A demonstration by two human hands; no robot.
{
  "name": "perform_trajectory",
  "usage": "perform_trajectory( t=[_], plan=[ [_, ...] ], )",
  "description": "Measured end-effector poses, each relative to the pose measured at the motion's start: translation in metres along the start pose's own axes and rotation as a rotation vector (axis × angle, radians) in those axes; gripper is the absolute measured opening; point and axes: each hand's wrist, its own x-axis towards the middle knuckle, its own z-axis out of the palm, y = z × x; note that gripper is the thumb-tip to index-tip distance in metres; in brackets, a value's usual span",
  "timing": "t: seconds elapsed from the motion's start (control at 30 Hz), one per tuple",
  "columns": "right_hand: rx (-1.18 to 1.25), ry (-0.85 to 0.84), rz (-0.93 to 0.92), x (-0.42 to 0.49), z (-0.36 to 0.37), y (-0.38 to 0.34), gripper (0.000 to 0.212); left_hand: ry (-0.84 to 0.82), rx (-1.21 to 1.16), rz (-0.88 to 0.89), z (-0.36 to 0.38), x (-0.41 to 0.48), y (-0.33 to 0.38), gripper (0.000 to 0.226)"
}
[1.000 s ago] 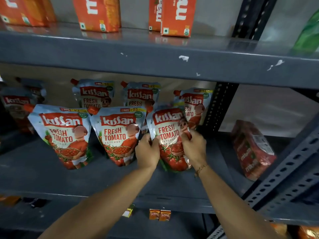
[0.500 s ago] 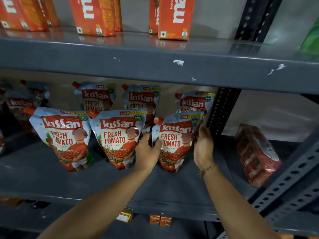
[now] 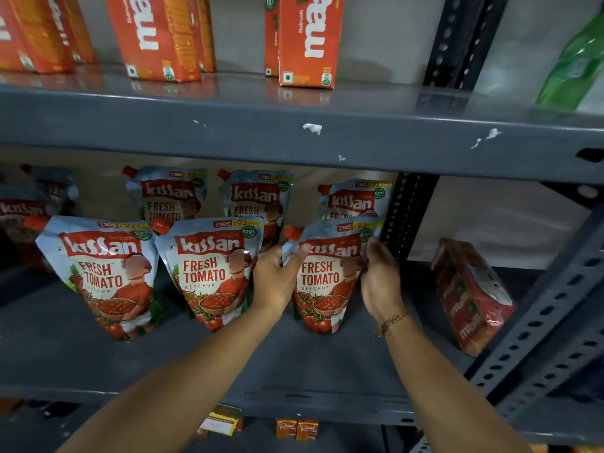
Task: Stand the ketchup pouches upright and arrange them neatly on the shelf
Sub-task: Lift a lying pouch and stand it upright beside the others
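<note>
a grey metal shelf [image 3: 327, 371] fills the view, with another shelf board [image 3: 228, 125] above it carrying orange juice cartons [image 3: 307, 44] at 12 o'clock and a green bottle [image 3: 575, 63] at 2 o'clock. a dark perforated upright [image 3: 405, 217] stands just right of centre, and beyond it, at 3 o'clock, a red packet [image 3: 470, 299] lies tilted on the same shelf. the ketchup pouches stand upright in two rows: a back row of three [image 3: 255, 197] near the rear wall, and a front row of three at the centre of the view. the left front pouch [image 3: 104, 273] sits at 9 o'clock and the middle front pouch [image 3: 212, 269] just beside it. the right front pouch [image 3: 327, 276] stands on the shelf close to the upright, between the two hands. the left hand [image 3: 277, 279] holds its left edge, thumb laid across the front below the red cap, fingers behind, a closed grip on the pouch. the right hand [image 3: 379, 279] rests at the pouch's right edge with fingers spread and loosely curved, palm toward it, an open grip touching or just beside the side. a thin gold bracelet [image 3: 390, 323] circles the right wrist. small cartons [image 3: 295, 428] show below the shelf lip at 6 o'clock.
</note>
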Motion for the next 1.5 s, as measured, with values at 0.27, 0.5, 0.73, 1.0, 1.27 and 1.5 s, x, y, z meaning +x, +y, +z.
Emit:
perform_trajectory(
  t=[0.27, 0.5, 0.73, 1.0, 1.27, 1.5],
  plan=[
    [0.142, 0.041, 0.06, -0.005, -0.005, -0.001, 0.026, -0.083, -0.052, -0.087, -0.005, 0.0, -0.017, 0.075],
    [0.326, 0.051, 0.003, 0.0, -0.033, -0.011, 0.026, -0.145, -0.125, -0.15, 0.032, -0.003, -0.003, 0.034],
    [0.263, 0.101, -0.045, 0.001, -0.04, -0.014, 0.025, -0.193, -0.166, -0.233, 0.044, 0.0, -0.006, 0.024],
    [0.187, 0.171, -0.062, -0.002, -0.039, -0.012, 0.025, -0.256, -0.26, -0.302, 0.04, 0.0, -0.005, 0.02],
    [-0.106, 0.278, -0.164, -0.016, -0.034, -0.01, 0.027, -0.168, -0.136, -0.25, 0.036, -0.006, -0.004, 0.028],
    [-0.946, 0.073, -0.924, -0.071, 0.01, 0.036, 0.037, 0.438, -0.092, -0.164, -0.009, -0.035, -0.024, 0.046]
  ],
)
